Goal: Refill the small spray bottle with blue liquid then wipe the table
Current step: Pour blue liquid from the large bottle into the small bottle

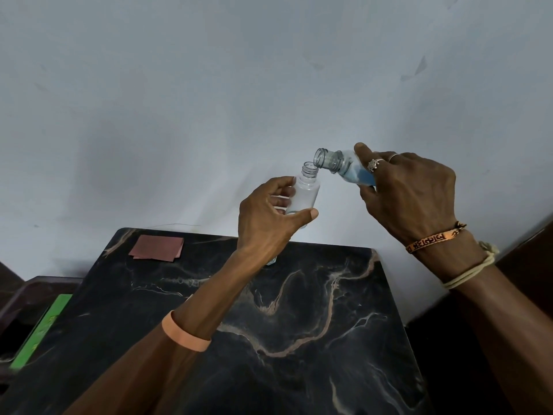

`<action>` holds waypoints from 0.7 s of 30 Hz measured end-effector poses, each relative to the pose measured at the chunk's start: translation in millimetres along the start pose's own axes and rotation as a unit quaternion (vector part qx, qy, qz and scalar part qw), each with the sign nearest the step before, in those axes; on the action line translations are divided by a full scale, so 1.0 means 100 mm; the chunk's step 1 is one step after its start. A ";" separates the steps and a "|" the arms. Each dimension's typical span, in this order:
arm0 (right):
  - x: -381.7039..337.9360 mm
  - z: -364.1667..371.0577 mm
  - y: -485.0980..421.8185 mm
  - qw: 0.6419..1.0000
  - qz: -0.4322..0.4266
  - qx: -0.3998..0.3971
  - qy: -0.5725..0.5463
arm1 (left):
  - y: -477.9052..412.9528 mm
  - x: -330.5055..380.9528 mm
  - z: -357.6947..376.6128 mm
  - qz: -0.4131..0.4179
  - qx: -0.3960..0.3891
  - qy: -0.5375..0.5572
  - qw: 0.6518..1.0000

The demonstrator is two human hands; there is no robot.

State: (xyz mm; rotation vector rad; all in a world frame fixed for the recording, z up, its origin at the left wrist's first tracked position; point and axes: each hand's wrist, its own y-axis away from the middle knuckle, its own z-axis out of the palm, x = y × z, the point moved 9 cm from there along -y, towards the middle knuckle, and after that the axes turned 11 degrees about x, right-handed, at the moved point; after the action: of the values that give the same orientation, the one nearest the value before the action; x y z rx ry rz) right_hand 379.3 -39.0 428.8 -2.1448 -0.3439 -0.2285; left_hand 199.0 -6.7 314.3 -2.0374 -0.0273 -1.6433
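Left hand (269, 217) curled round the uncapped small spray bottle (305, 191), held upright over the 12 o'clock edge of the marbled table (299, 324). Right hand (410, 193), at 2 o'clock from it, gripping a larger bottle of blue liquid (344, 170), tilted, open mouth just above the small neck. At the table's 10 o'clock corner, a reddish cloth (157, 247).

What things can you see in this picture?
table: one, black with pale veins, under the arms
small bottle: one, clear, uncapped, held upright
bigger bottle: one, clear with blue liquid, tilted toward the small bottle's mouth
cloth: one, reddish-brown, table's far left corner
board: one, green, left of the table
wall: one, pale grey, behind
left hand: one, orange wristband, grips the small bottle
right hand: one, rings and orange wristband, grips the bigger bottle
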 end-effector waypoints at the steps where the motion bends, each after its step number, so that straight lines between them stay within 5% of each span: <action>1: 0.00 0.00 -0.01 1.000 -0.001 -0.001 0.001 | 0.00 0.00 0.00 0.000 0.001 -0.001 1.000; 21: -0.03 0.00 -0.05 0.998 -0.016 -0.050 0.032 | 0.03 -0.06 0.00 -0.013 0.009 0.003 1.000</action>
State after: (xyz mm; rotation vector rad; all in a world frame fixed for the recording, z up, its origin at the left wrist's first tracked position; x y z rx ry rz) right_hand 374.6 -37.2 431.4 -2.2252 -0.3351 -0.3386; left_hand 198.3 -7.4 308.2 -2.0267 -0.0654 -1.6595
